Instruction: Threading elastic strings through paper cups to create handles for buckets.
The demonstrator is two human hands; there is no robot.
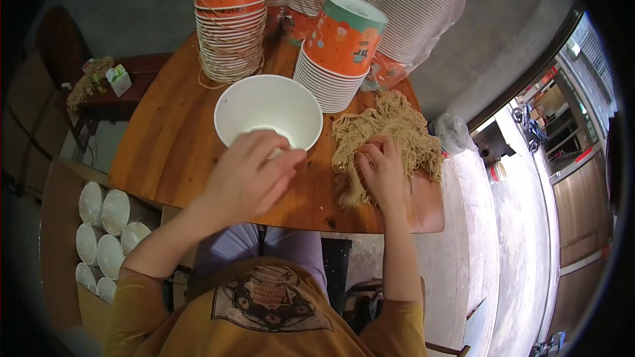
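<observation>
A white paper bucket (264,102) stands upright on the table before me, its open mouth facing up. Over its near rim is my left hand (248,172), with loosely bent, slightly blurred fingers spread apart; whether they touch the rim is unclear. To the right lies a tangled heap of tan twine (413,135). My right hand (383,168) is on the left part of that heap, thumb and fingers pinched on strands.
Behind the bucket stand an orange bucket stack (231,43) wound with twine, another orange-topped stack (344,39) and plastic-wrapped white stacks (417,10). Below left, a cardboard box (59,225) holds several wrapped white bucket stacks. The wooden table's (165,152) curved edge lies near my lap.
</observation>
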